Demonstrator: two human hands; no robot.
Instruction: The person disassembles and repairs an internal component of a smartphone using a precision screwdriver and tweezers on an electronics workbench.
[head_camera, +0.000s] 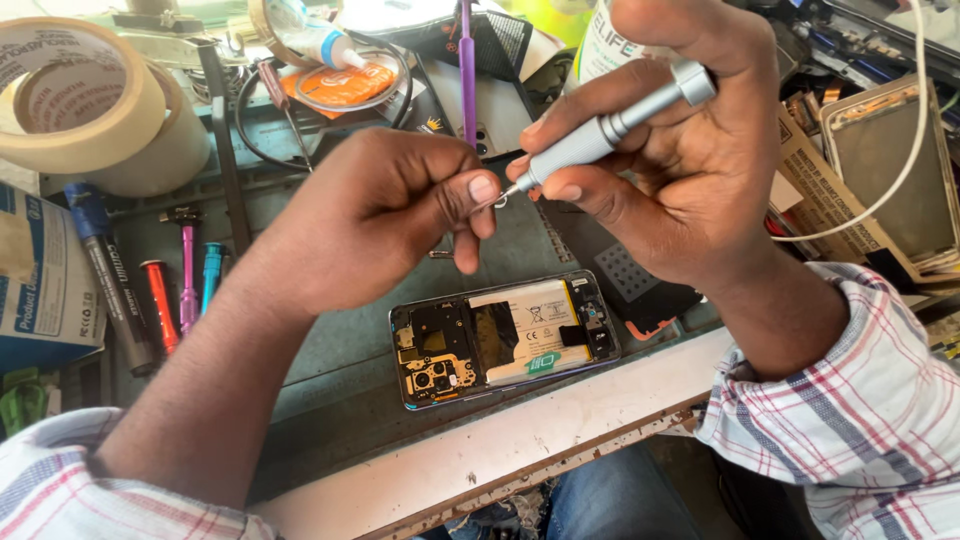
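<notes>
The right hand is closed around a slim silver precision screwdriver with a smooth metal barrel and a squared cap at its far end, fingers wrapped tight along the shaft; the left hand is curled with thumb and forefinger pinched together at the driver's tip, and a tiny metal piece seems caught there, though it is too small to tell what it is; both hands are raised above the bench, almost touching at the tip; below them, near the front edge, lies an opened smartphone, a flat rounded rectangle with its back cover off, showing a pale battery in the middle and dark circuit boards with gold-coloured contacts at the left end; it rests on a dull grey-green work mat with a matte, worn look; the bench edge nearest the person is chipped white-painted wood; at the far left sit two broad rolls of cream masking tape; to the left of the mat stand several screwdrivers with red, pink and blue handles; far behind the hands a purple-handled tool stands upright; at the far right a framed panel leans beside a white cable; both sleeves are plaid cotton.
</notes>
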